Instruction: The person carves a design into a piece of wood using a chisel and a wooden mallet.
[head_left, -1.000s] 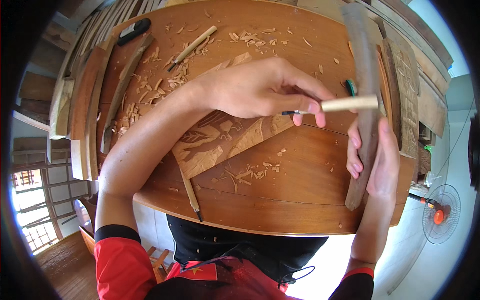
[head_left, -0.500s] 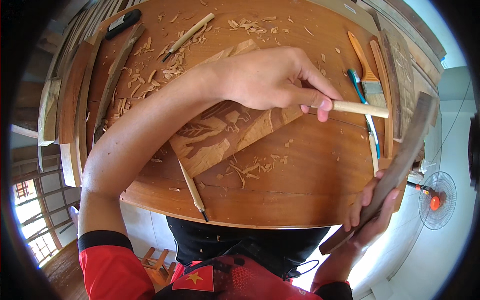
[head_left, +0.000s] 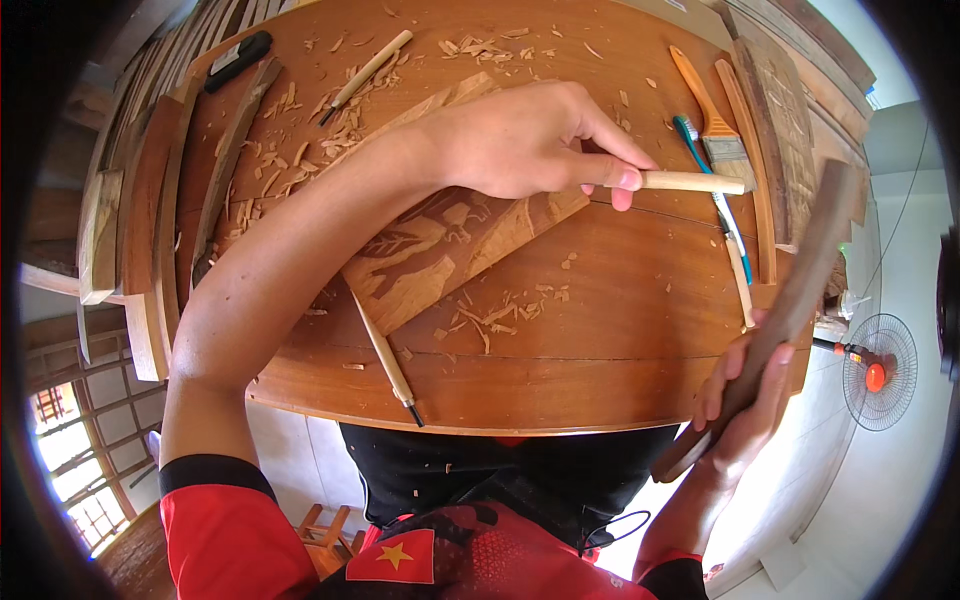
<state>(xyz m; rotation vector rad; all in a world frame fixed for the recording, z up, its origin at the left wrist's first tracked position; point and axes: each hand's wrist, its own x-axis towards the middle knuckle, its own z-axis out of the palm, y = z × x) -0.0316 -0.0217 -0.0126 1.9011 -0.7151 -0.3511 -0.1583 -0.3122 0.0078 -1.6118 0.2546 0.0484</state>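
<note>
Handle (head_left: 695, 182), round pale wood, I see pinched in left hand (head_left: 520, 140), brown wooden bar (head_left: 805, 270) clasped in right hand (head_left: 750, 432)

- can't see the working end of the pale-handled tool (head_left: 695, 183) from my seat, left hand (head_left: 535, 140) covers it
- left forearm (head_left: 290, 245) hides a chunk of the carved panel (head_left: 530, 232)
- brown wooden bar (head_left: 800, 270) blocks my view of the right hand's (head_left: 752, 428) palm
- can't tell if the near chisel (head_left: 385, 355) tucks under the panel
- far-left planks (head_left: 225, 35) run out of frame
</note>
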